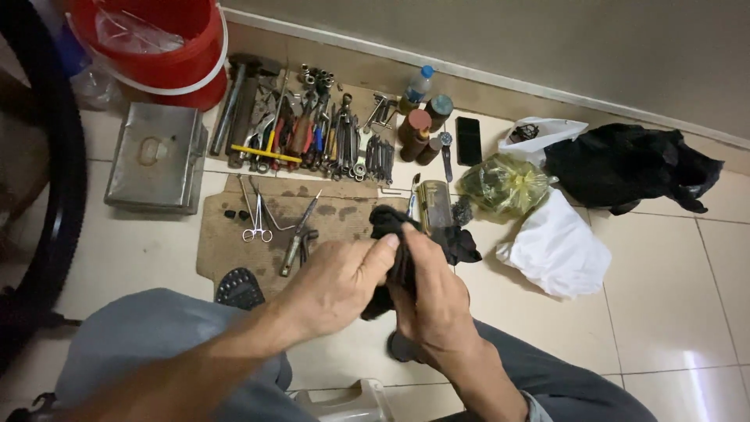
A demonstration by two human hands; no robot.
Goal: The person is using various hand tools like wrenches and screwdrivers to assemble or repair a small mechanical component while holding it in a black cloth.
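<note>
Far left: bike tyre (66, 156) along the edge, red bucket (160, 43) up top, flat metal box (156, 156) under it.
Tool spread: wrenches and pliers (312, 137) lined up by the wall, scissors-like forceps (256, 219) on a cardboard mat (226, 250).
Left hand (332, 285): pinching the black rag (406, 242), fingers closed on it.
Right hand (433, 301): also gripping the rag, thumb pressed on it, held over the knees.
Right side: yellow plastic bag (504, 186), white bag (556, 250), black cloth heap (625, 164) on the tiles.
</note>
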